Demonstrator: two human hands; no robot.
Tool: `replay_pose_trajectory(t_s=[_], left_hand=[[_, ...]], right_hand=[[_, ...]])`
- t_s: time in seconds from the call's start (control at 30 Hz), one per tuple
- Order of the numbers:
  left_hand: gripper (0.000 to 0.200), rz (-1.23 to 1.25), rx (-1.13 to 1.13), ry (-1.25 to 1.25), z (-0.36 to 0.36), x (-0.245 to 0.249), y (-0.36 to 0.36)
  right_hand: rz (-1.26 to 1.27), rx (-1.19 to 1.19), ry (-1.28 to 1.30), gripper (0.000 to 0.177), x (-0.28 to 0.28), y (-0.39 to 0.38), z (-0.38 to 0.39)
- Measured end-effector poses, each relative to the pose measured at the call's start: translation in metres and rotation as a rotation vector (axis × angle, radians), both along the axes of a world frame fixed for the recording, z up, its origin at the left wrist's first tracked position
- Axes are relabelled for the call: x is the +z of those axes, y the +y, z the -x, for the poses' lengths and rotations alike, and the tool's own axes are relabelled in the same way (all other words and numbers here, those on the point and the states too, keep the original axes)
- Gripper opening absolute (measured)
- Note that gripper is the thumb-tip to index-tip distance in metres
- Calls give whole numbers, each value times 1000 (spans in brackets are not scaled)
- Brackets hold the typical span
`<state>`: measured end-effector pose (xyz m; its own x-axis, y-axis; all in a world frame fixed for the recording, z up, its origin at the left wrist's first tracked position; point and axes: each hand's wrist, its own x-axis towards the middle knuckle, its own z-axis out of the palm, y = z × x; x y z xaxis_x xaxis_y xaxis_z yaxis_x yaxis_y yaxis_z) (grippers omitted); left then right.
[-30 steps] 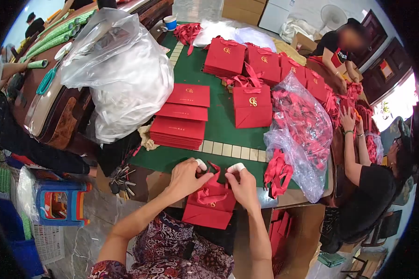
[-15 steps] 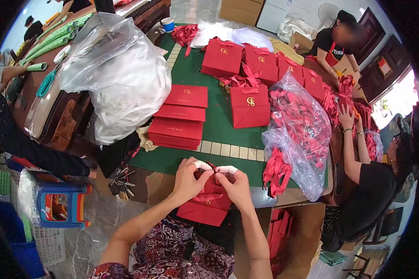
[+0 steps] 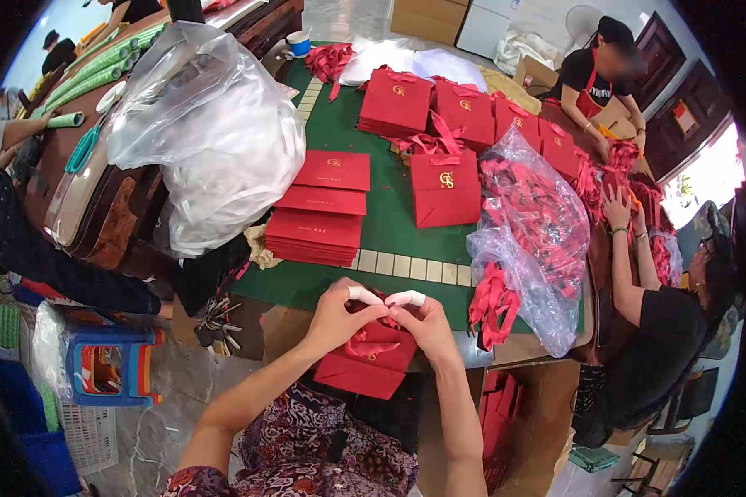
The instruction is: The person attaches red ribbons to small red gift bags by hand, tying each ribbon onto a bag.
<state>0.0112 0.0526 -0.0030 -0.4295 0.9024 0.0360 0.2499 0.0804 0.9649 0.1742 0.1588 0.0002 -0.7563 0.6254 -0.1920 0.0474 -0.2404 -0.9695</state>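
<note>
— Where is the red bag (image 3: 363,370)?
— At the near edge of the tabletop (image 3: 307,286), over the lap.
— What holds it?
— The left hand (image 3: 333,319) and the right hand (image 3: 429,325) pinch its ribbon (image 3: 361,342), fingertips (image 3: 363,292) touching.

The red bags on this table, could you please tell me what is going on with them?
The person wearing the camera grips a red bag at its top with the left hand and right hand, fingertips meeting over its ribbon handle. Flat red bags lie stacked on the green table, beside an upright bag and a clear sack of red ribbons. Two other people work along the right side.
</note>
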Motion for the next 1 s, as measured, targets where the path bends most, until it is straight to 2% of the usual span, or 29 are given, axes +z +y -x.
replay_pose_trajectory(t_s=[0.07, 0.13, 0.17, 0.2, 0.27, 0.3, 0.33, 0.4, 0.43, 0.67, 0.73, 0.8, 0.87, 0.93, 1.0], left_hand=[[17, -29, 50, -8, -1, 0, -1], [28, -94, 172, 140, 2, -5, -7], [36, -79, 162, 50, 3, -19, -12], [36, -81, 159, 52, 5, -23, -20], [41, 140, -5, -211, 11, -28, -32], [49, 118, -143, -213, 10, -20, -37], [49, 118, -141, -211, 10, -12, -40], [60, 131, -338, -328, 9, -1, -43], [68, 107, -393, -244, 12, -10, -44], [69, 80, -337, -135, -5, -6, -71], [70, 66, -346, -104, -5, 2, -75], [76, 189, -379, -202, -2, 10, -74], [76, 143, -385, -221, 2, -2, -74], [76, 104, -397, -237, 5, 0, -67], [61, 11, -318, -491, 4, 14, -56]], right_hand=[[1, -23, 18, 10, 5, -2, 2], [0, -51, 36, 7, 5, -1, 1], [-19, -92, 30, 7, 1, 3, -1], [-40, -132, 25, 7, -1, 5, -3], [-14, -171, 90, 5, 2, 8, -3], [-21, -197, 83, 3, 5, 9, -3], [-29, -219, 76, 2, 7, 9, -2], [-45, -232, 80, 2, 8, 10, 1], [-32, -242, 74, 3, 9, 11, 2], [-117, -414, 29, 5, 15, 46, -4], [-95, -340, 88, 5, 0, 52, -3], [-124, -383, 101, 5, -7, 51, 2], [-157, -383, 74, 5, -13, 50, 1], [-179, -403, 92, 13, -17, 47, -1], [-228, -432, 2, 39, -26, 43, -11]])
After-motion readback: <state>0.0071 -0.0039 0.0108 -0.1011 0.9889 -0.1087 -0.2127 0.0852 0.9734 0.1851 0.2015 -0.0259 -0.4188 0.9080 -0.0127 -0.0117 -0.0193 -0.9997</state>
